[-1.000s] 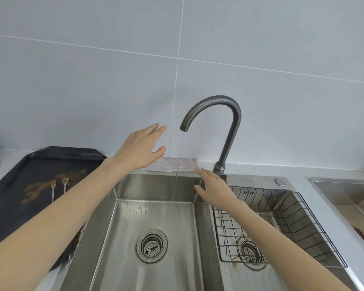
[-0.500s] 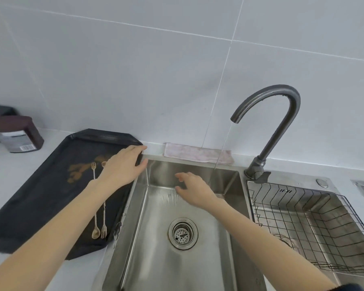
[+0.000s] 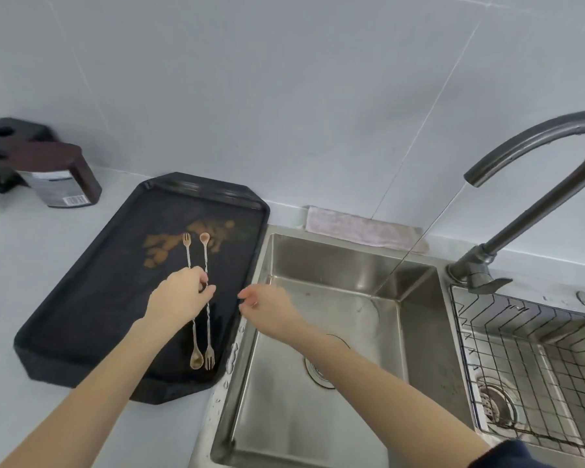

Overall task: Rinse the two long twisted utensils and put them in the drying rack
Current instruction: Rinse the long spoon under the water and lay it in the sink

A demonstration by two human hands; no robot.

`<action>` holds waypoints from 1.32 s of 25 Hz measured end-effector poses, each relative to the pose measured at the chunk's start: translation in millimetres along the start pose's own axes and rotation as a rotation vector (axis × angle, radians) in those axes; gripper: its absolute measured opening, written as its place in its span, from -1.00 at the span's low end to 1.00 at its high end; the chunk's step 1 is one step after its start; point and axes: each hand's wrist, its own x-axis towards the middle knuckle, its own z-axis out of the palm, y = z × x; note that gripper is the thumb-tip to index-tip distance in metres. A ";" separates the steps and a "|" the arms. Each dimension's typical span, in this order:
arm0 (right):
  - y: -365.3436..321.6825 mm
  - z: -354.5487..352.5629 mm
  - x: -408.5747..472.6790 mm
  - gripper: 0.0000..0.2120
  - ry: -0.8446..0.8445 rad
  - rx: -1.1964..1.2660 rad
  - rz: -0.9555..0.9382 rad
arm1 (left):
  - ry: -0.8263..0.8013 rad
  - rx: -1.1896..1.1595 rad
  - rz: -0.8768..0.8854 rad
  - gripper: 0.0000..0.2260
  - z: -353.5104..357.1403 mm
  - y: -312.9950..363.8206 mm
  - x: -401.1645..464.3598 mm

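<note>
Setting: domestic kitchen. Evidence: stainless double-basin sink [image 3: 318, 417] set in a white counter [image 3: 48, 251]; gooseneck tap [image 3: 534, 184] running; wire drying rack [image 3: 527, 363] in the right-hand basin; grey tiled wall [image 3: 250, 96]; folded cloth [image 3: 358, 228] behind the sink.

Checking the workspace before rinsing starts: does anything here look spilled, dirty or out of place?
Yes. A brown smear stains the far part of the black tray, around the upper ends of the two utensils. The faucet is running into the sink with nothing under the stream.
</note>
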 end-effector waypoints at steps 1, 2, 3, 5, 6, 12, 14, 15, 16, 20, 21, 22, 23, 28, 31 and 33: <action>-2.5 5.9 4.9 -0.69 -0.011 0.035 0.018 | -0.001 -0.005 -0.025 -0.76 4.3 -4.6 0.2; -4.8 12.1 11.1 -0.69 -0.022 0.075 0.037 | -0.004 -0.008 -0.047 -0.77 8.6 -9.1 0.6; -6.2 18.0 17.7 -0.69 -0.035 0.117 0.055 | -0.010 -0.004 -0.065 -0.77 12.8 -12.4 1.0; -9.5 29.0 29.6 -0.69 -0.067 0.167 0.087 | -0.032 0.021 -0.095 -0.75 20.6 -17.9 1.8; -10.9 33.8 34.5 -0.68 -0.083 0.169 0.098 | -0.046 0.042 -0.102 -0.75 24.0 -19.4 2.5; -12.4 53.2 54.5 -0.63 -0.084 0.270 0.180 | -0.042 0.136 -0.101 -0.76 34.3 -21.4 9.8; -12.9 55.7 58.2 -0.60 -0.099 0.330 0.219 | -0.050 0.147 -0.102 -0.77 33.4 -20.6 12.4; -13.2 54.9 58.9 -0.58 -0.102 0.367 0.241 | -0.059 0.137 -0.108 -0.78 33.0 -20.2 13.4; -13.6 52.6 58.8 -0.57 -0.103 0.413 0.268 | -0.071 0.117 -0.117 -0.80 32.5 -19.6 14.3; -18.6 41.4 56.8 -0.62 -0.178 0.571 0.364 | -0.150 0.045 -0.170 -0.85 26.6 -20.5 17.0; -19.7 40.8 57.9 -0.63 -0.201 0.551 0.370 | -0.172 0.025 -0.179 -0.86 25.0 -21.2 17.4; -21.0 41.7 60.3 -0.64 -0.217 0.521 0.366 | -0.192 0.006 -0.182 -0.86 23.1 -21.5 17.1; -23.3 42.7 62.4 -0.65 -0.227 0.494 0.362 | -0.205 -0.011 -0.181 -0.87 21.9 -22.1 16.2; -28.9 52.2 66.8 -0.73 -0.200 0.477 0.412 | -0.214 -0.075 -0.157 -0.90 19.9 -22.8 8.8; -29.5 50.2 60.4 -0.83 -0.149 0.503 0.381 | -0.203 -0.149 -0.139 -0.82 19.3 -21.7 6.8; -28.2 45.3 54.1 -0.91 -0.091 0.538 0.356 | -0.179 -0.223 -0.115 -0.80 19.2 -18.5 4.7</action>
